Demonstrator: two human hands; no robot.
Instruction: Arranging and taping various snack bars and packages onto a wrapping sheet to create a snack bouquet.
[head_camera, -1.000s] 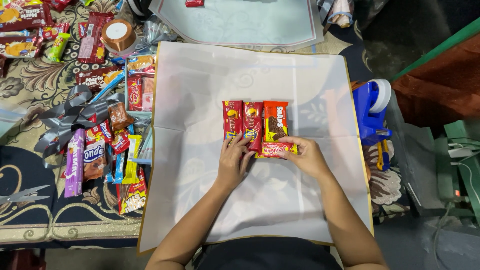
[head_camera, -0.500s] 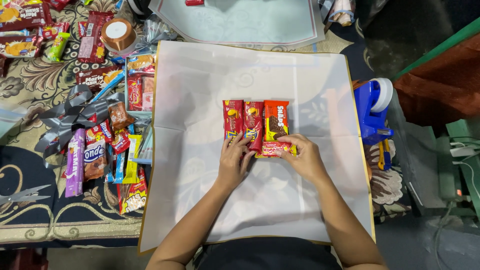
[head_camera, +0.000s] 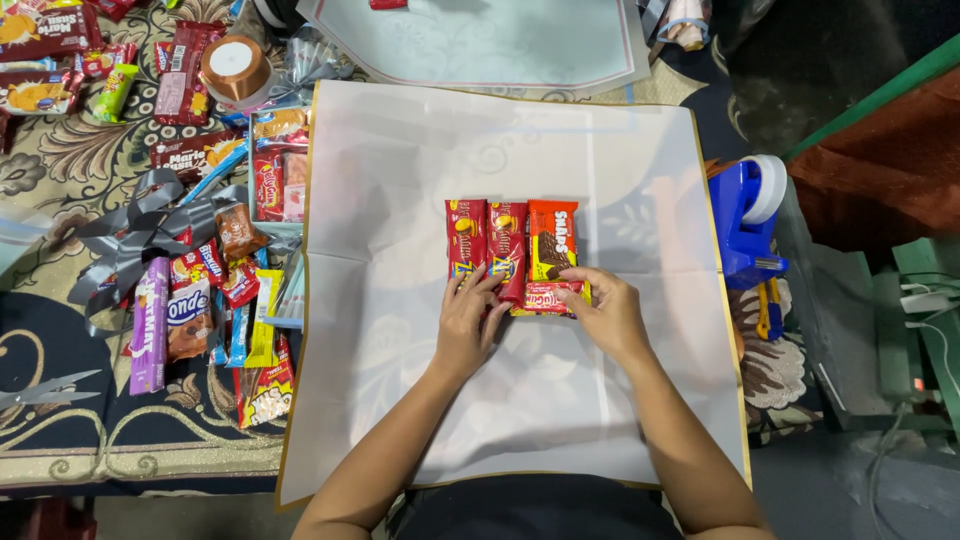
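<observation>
Three snack packets lie side by side in the middle of a large white wrapping sheet (head_camera: 400, 380): two red ones (head_camera: 466, 235) (head_camera: 508, 240) and an orange-red one (head_camera: 552, 240). A fourth red packet (head_camera: 545, 298) lies crosswise under their near ends. My left hand (head_camera: 468, 325) rests flat on the sheet with its fingertips on the near ends of the two red packets. Resting on the crosswise packet are the fingers of my right hand (head_camera: 605, 315). Neither hand is lifting anything.
A pile of assorted snack packets (head_camera: 215, 300), a grey ribbon bow (head_camera: 130, 235) and a roll of copper ribbon (head_camera: 232, 68) lie left of the sheet. Scissors (head_camera: 45, 390) sit at far left. A blue tape dispenser (head_camera: 748, 225) stands right. Another pale sheet (head_camera: 480, 40) lies beyond.
</observation>
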